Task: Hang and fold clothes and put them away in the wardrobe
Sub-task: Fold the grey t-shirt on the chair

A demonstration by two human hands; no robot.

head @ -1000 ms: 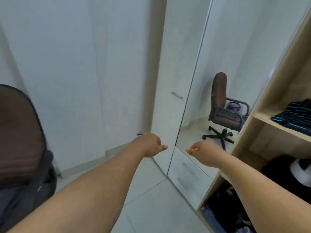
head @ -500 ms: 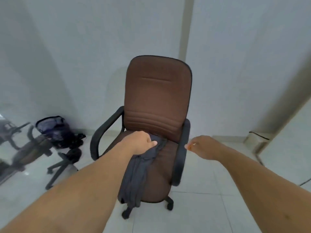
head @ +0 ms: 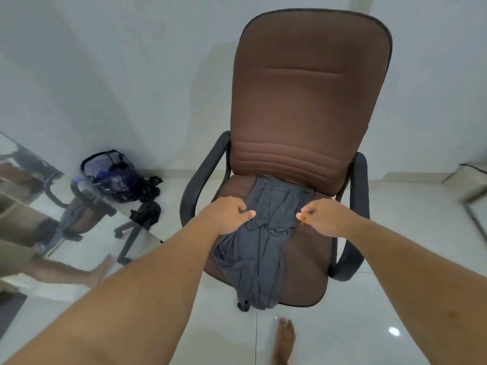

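Fingers of the left hand [head: 228, 215] are loosely curled, thumb tip out toward the right, gripping nothing; they hover at the left edge of the grey garment [head: 259, 248], and contact with the cloth cannot be confirmed. Fingers of the right hand [head: 322, 216] are curled narrow, thumb and forefinger pinching a small orange item [head: 303, 219] too small to identify. The right hand sits above the garment's upper right edge.

Against the frame half a second earlier: the view has closed in on the chair [head: 311, 101], which now fills most of the picture. Both hands have advanced over the seat. The right hand, previously outboard of the right armrest [head: 355, 214], is now inside it and over the cloth. The garment lies in the same crumpled state.

The garment lies on the brown seat, between the two hands and extending toward the viewer. Its long axis runs from the base of the backrest to the front edge of the seat; the near end hangs over that front edge, and the far end is bunched against the backrest.

Further out: a dark bag [head: 113, 176] rests on the tiled floor [head: 184, 325] by the wall, left of the chair. A mirrored panel [head: 39, 219] at far left reflects the chair and a leg. A bare foot [head: 284, 338] stands in front of the seat.
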